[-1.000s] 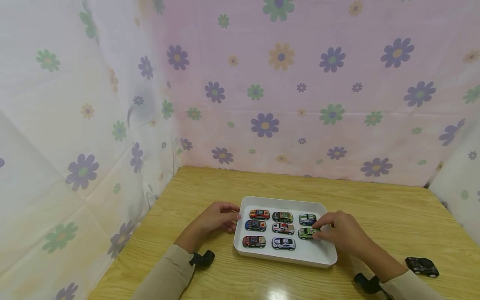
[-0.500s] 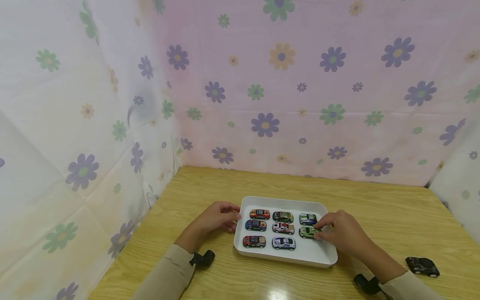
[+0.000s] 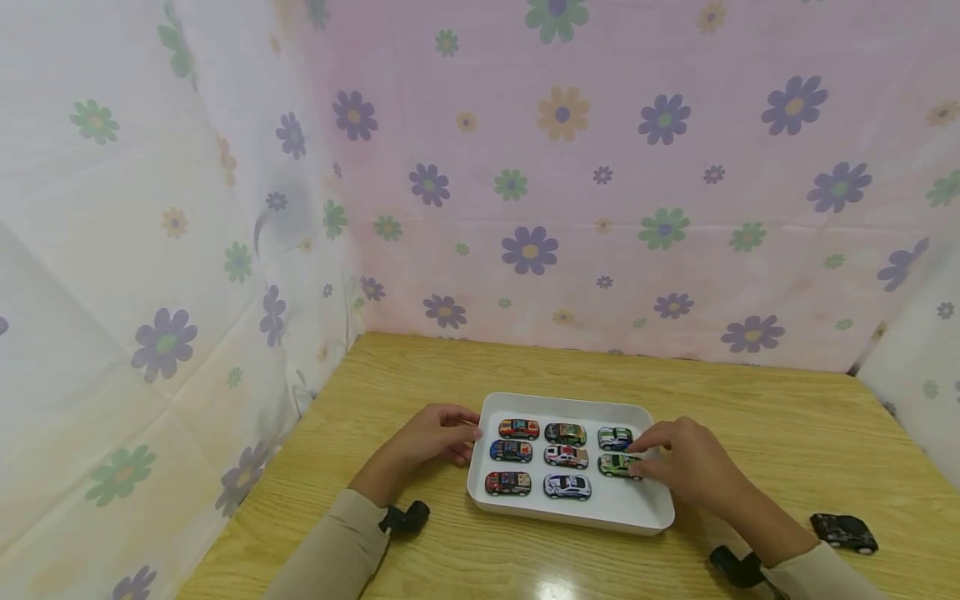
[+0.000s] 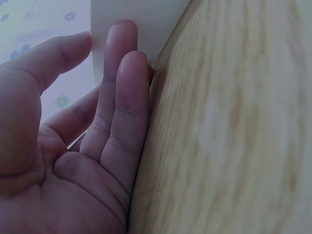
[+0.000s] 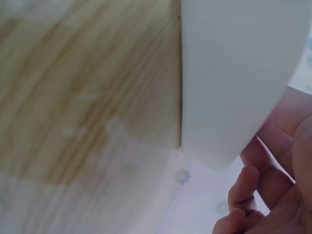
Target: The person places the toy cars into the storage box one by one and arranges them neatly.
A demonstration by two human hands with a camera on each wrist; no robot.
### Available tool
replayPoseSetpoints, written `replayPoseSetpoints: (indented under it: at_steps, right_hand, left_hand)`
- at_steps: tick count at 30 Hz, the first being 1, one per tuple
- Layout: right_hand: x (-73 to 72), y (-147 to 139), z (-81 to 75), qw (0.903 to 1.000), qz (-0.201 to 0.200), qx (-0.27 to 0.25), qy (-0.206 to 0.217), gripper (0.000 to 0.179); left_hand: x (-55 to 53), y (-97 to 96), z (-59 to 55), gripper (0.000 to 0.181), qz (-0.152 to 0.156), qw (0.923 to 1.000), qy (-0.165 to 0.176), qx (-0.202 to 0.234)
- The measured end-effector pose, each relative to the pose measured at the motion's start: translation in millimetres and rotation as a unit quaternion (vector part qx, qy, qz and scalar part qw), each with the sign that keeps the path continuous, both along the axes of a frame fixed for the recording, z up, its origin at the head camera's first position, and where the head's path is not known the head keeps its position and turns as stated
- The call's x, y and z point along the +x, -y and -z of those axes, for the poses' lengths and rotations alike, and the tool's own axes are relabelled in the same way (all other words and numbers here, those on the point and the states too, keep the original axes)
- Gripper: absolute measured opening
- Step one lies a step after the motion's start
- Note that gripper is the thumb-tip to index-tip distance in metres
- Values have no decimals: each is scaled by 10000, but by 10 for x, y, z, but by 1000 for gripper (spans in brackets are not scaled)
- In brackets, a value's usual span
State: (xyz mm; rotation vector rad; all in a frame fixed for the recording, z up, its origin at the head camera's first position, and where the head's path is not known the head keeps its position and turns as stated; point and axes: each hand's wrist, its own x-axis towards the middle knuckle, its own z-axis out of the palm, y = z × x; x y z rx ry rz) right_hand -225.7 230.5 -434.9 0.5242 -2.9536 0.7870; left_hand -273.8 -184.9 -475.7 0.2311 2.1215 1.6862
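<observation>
A white tray (image 3: pixel 570 512) holds several small toy cars in columns. Over its right side, my right hand (image 3: pixel 693 467) has thumb and index finger at the right end of a green toy car (image 3: pixel 617 465), pinching it. Just behind that one sits a white-and-green toy car (image 3: pixel 614 438). My left hand (image 3: pixel 431 437) rests at the tray's left wall, thumb at the rim. In the left wrist view, the left hand's fingers (image 4: pixel 127 97) lie fairly straight against the tray wall (image 4: pixel 146 24). The right wrist view shows the tray's outer wall (image 5: pixel 234 78) hiding the right fingertips.
On the wooden table (image 3: pixel 420 375), a black toy car (image 3: pixel 843 532) stands outside the tray, right of my right forearm. Other cars inside include a red one (image 3: pixel 507 483) and a white one (image 3: pixel 567 487). Flowered cloth (image 3: pixel 600 167) hangs behind and at the sides.
The green toy car has shifted very slightly to the right. My right hand's fingertips have drawn slightly toward the car's right end. The left hand and tray stay put.
</observation>
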Motion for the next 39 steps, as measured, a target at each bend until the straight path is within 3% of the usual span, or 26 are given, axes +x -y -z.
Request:
replayPoseSetpoints:
  at_steps: [11, 25, 35, 39]
  right_hand:
    - [67, -210, -95, 9998, 27, -198, -49, 21]
    - [416, -972, -198, 9981, 404, -336, -326, 24]
    - [564, -1528, -61, 9961, 700, -486, -248, 27]
    - [624, -1718, -8, 9939, 988, -461, -148, 29]
  left_hand:
    - [-14, 2, 30, 45, -29, 10000, 48, 20]
    - [-26, -31, 24, 44, -56, 10000, -2, 20]
    - [-26, -6, 24, 45, -46, 10000, -51, -69]
    - [-12, 13, 31, 46, -70, 9999, -39, -61]
